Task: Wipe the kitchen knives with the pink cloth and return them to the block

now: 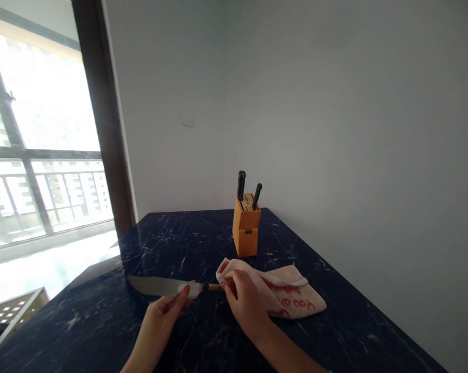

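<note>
Knife (156, 286): is pointing its broad blade to the left over the near part of the counter (195, 238), with its handle running right towards the cloth (292, 303); the handle's far end is hiding behind the right fingers and the fabric.
Left hand (164, 315): is pinching the blade near the handle, the thumb pressing on the upper face, fingers closed around it.
Right hand (244, 298): is gripping the cloth's left end between closed fingers; whether they are also holding the handle, I cannot tell.
Cloth: is lying partly folded on the counter, reaching right from the right hand and showing red lettering.
Knife block (246, 241): is standing upright behind the cloth, holding two black-handled knives (241, 185) in its top slots.
Counter: is showing dark blue with pale veins and meeting the wall (335, 129) on the right.
Window (47, 103): is letting in bright light at left.
</note>
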